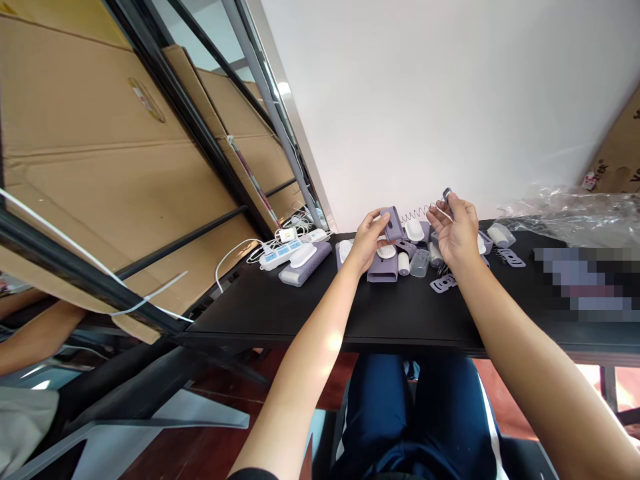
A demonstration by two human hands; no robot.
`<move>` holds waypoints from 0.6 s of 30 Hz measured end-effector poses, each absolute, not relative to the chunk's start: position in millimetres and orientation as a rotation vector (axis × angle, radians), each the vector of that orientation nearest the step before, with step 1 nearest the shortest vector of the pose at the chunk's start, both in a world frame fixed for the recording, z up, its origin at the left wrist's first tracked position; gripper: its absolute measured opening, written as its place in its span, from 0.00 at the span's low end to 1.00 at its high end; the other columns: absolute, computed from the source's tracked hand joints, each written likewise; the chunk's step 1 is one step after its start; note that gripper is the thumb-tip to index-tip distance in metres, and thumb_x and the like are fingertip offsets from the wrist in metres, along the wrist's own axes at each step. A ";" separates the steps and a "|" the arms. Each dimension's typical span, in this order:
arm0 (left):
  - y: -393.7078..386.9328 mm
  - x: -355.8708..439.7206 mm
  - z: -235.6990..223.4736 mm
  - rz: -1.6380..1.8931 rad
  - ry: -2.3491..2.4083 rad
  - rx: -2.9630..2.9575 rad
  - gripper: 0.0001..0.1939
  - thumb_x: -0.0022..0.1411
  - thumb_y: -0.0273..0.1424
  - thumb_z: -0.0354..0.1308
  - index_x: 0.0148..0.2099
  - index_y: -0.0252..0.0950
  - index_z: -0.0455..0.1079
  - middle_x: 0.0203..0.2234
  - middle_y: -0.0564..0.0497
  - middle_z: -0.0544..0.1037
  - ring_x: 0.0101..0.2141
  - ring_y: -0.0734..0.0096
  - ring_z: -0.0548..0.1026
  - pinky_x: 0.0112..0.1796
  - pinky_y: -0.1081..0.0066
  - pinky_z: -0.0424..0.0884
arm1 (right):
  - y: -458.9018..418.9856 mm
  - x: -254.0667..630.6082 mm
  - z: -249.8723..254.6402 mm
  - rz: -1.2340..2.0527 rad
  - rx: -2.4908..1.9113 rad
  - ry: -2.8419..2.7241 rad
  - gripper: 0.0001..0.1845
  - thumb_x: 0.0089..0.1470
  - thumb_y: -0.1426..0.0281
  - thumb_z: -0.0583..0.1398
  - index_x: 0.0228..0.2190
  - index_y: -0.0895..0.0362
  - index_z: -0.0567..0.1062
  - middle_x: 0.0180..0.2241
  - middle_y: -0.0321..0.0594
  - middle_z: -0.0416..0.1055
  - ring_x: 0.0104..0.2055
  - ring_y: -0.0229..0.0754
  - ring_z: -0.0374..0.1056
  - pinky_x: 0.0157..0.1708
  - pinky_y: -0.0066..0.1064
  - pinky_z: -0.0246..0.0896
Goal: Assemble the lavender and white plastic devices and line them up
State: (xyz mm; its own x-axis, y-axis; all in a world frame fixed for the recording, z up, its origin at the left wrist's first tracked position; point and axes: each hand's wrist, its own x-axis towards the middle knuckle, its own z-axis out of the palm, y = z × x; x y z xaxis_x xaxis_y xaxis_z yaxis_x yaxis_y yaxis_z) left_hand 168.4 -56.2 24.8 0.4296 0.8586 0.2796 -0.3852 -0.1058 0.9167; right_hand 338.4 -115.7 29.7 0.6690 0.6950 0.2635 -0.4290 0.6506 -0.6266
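Note:
My left hand (367,241) grips a purple-grey plastic housing (393,225) between thumb and fingers, held above the black table. In my right hand (457,228), palm turned up, thumb and forefinger pinch a small dark plastic piece (447,194). A thin coil spring (414,214) stretches between the housing and my right fingers; how its ends are fixed is too small to tell. Beneath my hands lie another purple-grey housing (383,270), a clear plastic cup (419,264), a white cylinder (403,263) and a flat slotted purple plate (443,284).
On the left of the black table (300,313) are a power strip (281,254) with tangled cables and a purple-grey device (306,264). Crumpled clear plastic (575,217) lies at right. A black metal frame (200,133) stands left, with another person's arm (43,333) beyond.

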 end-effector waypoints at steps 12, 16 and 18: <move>-53.4 168.3 22.0 1.158 0.458 1.272 0.26 0.55 0.43 0.72 0.51 0.41 0.70 0.39 0.51 0.77 0.33 0.72 0.78 0.35 0.69 0.79 | -119.2 325.2 32.8 0.586 -0.612 -0.618 0.26 0.47 0.64 0.72 0.36 0.48 0.60 0.32 0.25 0.73 0.36 0.33 0.78 0.39 0.26 0.76; -56.1 168.0 24.4 1.142 0.469 1.262 0.25 0.55 0.43 0.72 0.50 0.42 0.69 0.39 0.52 0.78 0.34 0.72 0.79 0.38 0.66 0.80 | -120.7 319.3 31.9 0.639 -0.622 -0.689 0.31 0.43 0.68 0.73 0.39 0.47 0.60 0.34 0.26 0.75 0.35 0.34 0.78 0.39 0.27 0.75; -56.5 167.7 25.0 1.144 0.462 1.265 0.26 0.54 0.44 0.73 0.51 0.42 0.68 0.39 0.52 0.79 0.34 0.72 0.79 0.39 0.66 0.80 | -122.6 318.7 32.7 0.644 -0.638 -0.705 0.32 0.42 0.68 0.73 0.40 0.47 0.59 0.34 0.27 0.75 0.34 0.35 0.78 0.37 0.27 0.75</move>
